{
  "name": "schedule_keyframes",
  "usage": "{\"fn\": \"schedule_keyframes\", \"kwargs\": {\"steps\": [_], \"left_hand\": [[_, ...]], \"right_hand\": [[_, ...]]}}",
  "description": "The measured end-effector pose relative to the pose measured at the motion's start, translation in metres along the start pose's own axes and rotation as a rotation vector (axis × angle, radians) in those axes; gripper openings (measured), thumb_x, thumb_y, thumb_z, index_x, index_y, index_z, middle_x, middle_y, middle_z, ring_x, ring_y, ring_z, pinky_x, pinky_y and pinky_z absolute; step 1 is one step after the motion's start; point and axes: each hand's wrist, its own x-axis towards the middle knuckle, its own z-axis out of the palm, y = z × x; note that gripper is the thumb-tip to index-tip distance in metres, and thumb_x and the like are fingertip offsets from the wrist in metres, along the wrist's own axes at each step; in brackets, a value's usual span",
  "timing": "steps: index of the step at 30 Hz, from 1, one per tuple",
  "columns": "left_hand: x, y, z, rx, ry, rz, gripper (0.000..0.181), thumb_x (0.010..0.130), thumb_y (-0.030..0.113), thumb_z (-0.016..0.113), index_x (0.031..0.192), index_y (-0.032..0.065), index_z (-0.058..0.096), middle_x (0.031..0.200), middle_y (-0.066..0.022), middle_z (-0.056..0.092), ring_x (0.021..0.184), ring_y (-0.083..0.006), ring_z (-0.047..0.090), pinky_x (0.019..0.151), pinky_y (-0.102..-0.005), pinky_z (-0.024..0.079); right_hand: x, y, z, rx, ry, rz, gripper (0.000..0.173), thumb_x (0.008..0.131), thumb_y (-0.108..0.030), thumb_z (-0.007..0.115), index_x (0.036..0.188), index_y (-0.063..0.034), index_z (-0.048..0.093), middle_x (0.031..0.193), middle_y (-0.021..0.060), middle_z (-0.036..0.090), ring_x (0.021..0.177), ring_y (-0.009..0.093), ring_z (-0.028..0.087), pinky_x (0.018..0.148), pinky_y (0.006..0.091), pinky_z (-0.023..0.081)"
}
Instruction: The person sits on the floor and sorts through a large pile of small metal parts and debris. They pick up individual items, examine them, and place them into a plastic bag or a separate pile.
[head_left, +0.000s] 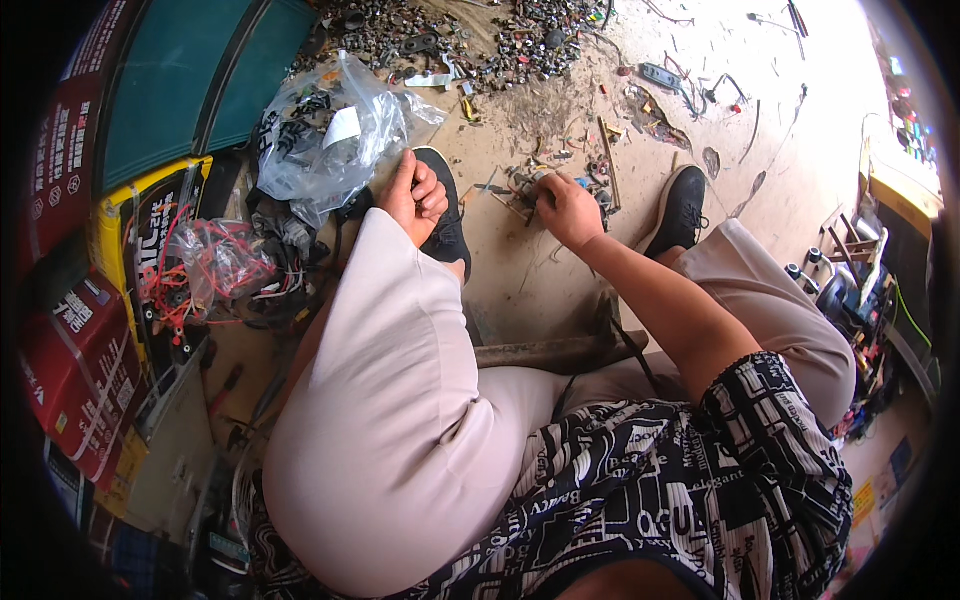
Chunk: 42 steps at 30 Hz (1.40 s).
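Note:
My left hand (414, 199) is above the shoe on that side, its fingers curled in and the thumb laid against them. Whether something small sits inside that fist is hidden. Beside it, a clear plastic bag (319, 176) holds dark pieces and a white paper scrap. My right hand (568, 210) reaches down to the floor between my feet, fingers bent over a small scatter of metal and plastic bits (519, 186). Its fingertips are partly hidden, so any grip cannot be made out. A thin brown stick (609, 161) lies just beyond that hand.
A wide heap of small parts (442, 34) covers the floor ahead. Loose wires surround a grey elongated device (661, 76). Red wires in clear plastic (225, 259) lie at left, beside a yellow-edged box (154, 247) and red cartons (82, 375). Mixed clutter (855, 292) stands at right.

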Motion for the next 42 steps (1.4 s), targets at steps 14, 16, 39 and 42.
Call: {"fn": "schedule_keyframes", "kwargs": {"steps": [14, 16, 39, 42], "left_hand": [[0.003, -0.002, -0.008, -0.017, -0.001, 0.016, 0.035, 0.094, 0.042, 0.049, 0.076, 0.0132, 0.045, 0.058, 0.0034, 0.034, 0.053, -0.0099, 0.032, 0.047, -0.0225, 0.026], [0.003, -0.003, -0.007, -0.023, 0.01, 0.016, 0.035, 0.094, 0.042, 0.049, 0.076, 0.0133, 0.044, 0.058, 0.0032, 0.034, 0.053, -0.0101, 0.032, 0.047, -0.0225, 0.026], [0.006, -0.003, -0.012, -0.095, 0.017, -0.037, 0.03, 0.095, 0.038, 0.05, 0.078, 0.0132, 0.047, 0.061, 0.0021, 0.036, 0.056, -0.0117, 0.036, 0.048, -0.0224, 0.03], [0.009, -0.004, -0.016, -0.126, 0.012, -0.065, 0.03, 0.094, 0.038, 0.051, 0.078, 0.0131, 0.048, 0.061, 0.0021, 0.037, 0.057, -0.0118, 0.037, 0.048, -0.0223, 0.03]], "right_hand": [[0.033, -0.03, 0.019, -0.199, 0.054, -0.11, 0.018, 0.081, -0.024, 0.061, 0.092, -0.0098, 0.06, 0.092, 0.0098, 0.06, 0.09, 0.03, 0.058, 0.076, 0.041, 0.049], [0.035, -0.03, 0.019, -0.272, -0.003, -0.086, 0.019, 0.081, -0.024, 0.061, 0.092, -0.009, 0.06, 0.093, 0.0094, 0.06, 0.093, 0.03, 0.058, 0.078, 0.0407, 0.049], [0.101, -0.06, -0.004, -0.27, 0.242, -0.262, 0.021, 0.082, -0.014, 0.054, 0.1, -0.0082, 0.06, 0.101, 0.0108, 0.056, 0.097, 0.029, 0.051, 0.087, 0.0368, 0.043], [0.089, -0.044, -0.004, -0.102, 0.268, -0.15, 0.016, 0.083, -0.014, 0.056, 0.097, -0.0102, 0.062, 0.097, 0.0094, 0.057, 0.096, 0.029, 0.053, 0.084, 0.0371, 0.045]]}}
